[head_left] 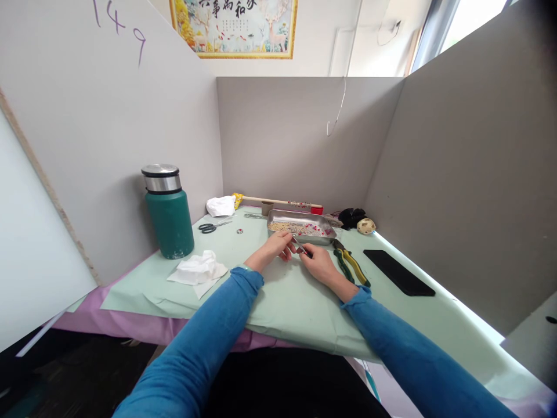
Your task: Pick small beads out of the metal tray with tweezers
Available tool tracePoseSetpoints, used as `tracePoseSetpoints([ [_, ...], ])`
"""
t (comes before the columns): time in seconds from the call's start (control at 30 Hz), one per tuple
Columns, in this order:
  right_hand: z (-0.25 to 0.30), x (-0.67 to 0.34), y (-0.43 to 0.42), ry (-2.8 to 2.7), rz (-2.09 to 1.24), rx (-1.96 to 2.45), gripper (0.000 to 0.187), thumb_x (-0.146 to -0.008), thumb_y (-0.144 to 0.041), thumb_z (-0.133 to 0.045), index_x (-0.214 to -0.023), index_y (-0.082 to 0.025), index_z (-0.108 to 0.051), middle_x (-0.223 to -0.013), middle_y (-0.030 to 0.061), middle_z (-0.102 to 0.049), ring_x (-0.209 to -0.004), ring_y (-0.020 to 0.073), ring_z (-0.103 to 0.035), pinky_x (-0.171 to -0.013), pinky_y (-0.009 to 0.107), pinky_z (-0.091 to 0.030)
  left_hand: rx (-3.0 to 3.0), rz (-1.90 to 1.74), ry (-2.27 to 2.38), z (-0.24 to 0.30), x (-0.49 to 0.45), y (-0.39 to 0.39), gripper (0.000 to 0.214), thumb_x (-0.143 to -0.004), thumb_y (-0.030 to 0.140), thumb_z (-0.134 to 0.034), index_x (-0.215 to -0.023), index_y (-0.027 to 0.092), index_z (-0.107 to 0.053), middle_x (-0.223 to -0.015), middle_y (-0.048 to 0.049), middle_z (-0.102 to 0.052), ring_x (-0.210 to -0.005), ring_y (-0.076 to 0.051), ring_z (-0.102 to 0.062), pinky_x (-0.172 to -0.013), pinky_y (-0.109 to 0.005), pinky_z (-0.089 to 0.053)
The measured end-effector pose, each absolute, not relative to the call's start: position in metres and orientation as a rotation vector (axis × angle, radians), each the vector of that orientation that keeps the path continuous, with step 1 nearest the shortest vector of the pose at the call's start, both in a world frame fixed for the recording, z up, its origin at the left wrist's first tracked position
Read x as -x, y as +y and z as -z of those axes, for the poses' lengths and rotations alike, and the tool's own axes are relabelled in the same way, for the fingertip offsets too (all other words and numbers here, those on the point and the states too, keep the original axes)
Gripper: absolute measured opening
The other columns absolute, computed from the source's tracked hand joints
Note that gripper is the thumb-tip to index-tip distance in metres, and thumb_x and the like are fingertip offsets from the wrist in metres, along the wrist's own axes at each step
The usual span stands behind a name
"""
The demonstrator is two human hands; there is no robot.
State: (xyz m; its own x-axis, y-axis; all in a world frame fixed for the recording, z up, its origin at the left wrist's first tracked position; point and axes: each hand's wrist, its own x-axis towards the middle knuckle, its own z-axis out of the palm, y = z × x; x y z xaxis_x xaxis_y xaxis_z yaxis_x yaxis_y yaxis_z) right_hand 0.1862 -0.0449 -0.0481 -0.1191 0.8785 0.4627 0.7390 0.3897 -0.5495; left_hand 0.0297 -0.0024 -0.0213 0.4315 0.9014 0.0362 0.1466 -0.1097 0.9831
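My left hand (pixel 277 246) is closed, thumb and fingers brought together near the front edge of a metal tray (pixel 278 235). What it pinches is too small to make out. Close beside it, my right hand (pixel 319 264) is closed around a slim metal tool (pixel 299 242) with a dark end, its tip pointing toward the left fingertips. Small beige and red beads (pixel 300 229) lie loose in the tray just beyond both hands. Right of my right hand rest pliers (pixel 357 268) with green and yellow handles.
A green bottle (pixel 169 223) stands at left, with crumpled tissue (pixel 200 269) before it. Scissors (pixel 209 227) lie behind. A wooden stick (pixel 270 200) lies behind the tray. At right are a black phone-like slab (pixel 398 271) and a round pale object (pixel 366 226). Grey panels (pixel 300 133) enclose the table.
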Motion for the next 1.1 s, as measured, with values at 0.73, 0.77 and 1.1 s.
tracePoseSetpoints([
  [0.73,0.048,-0.187,-0.049,-1.861,-0.292,1.118,0.025,-0.077,-0.025,-0.046,-0.088,-0.014,-0.065,-0.074,0.0028,-0.063,-0.063,0.0136,-0.050,-0.061,0.025,-0.036,-1.198,-0.745,0.484,0.015,-0.015,-0.003,0.024,-0.085,0.028,-0.043,-0.070,0.014,-0.054,-0.046,0.0029,-0.047,-0.033,-0.006,-0.036,-0.048,-0.025,-0.045],
  [0.77,0.048,-0.187,-0.049,-1.863,-0.300,1.104,0.025,-0.077,-0.025,-0.046,-0.089,-0.014,-0.065,-0.075,0.0028,-0.063,-0.063,0.0135,-0.050,-0.062,0.025,-0.036,-1.183,-0.735,0.480,0.014,-0.014,-0.004,0.023,-0.085,0.028,-0.043,-0.069,0.014,-0.053,-0.046,0.0032,-0.046,-0.033,-0.006,-0.035,-0.048,-0.025,-0.045],
  [1.1,0.051,-0.188,-0.043,-1.844,-0.296,1.255,0.022,-0.076,-0.027,-0.046,-0.083,-0.015,-0.064,-0.071,0.0019,-0.062,-0.064,0.0148,-0.051,-0.062,0.025,-0.037,-1.372,-0.832,0.689,0.022,-0.027,-0.002,0.027,-0.089,0.033,-0.040,-0.074,0.014,-0.051,-0.049,0.0034,-0.048,-0.034,-0.006,-0.037,-0.042,-0.022,-0.043],
])
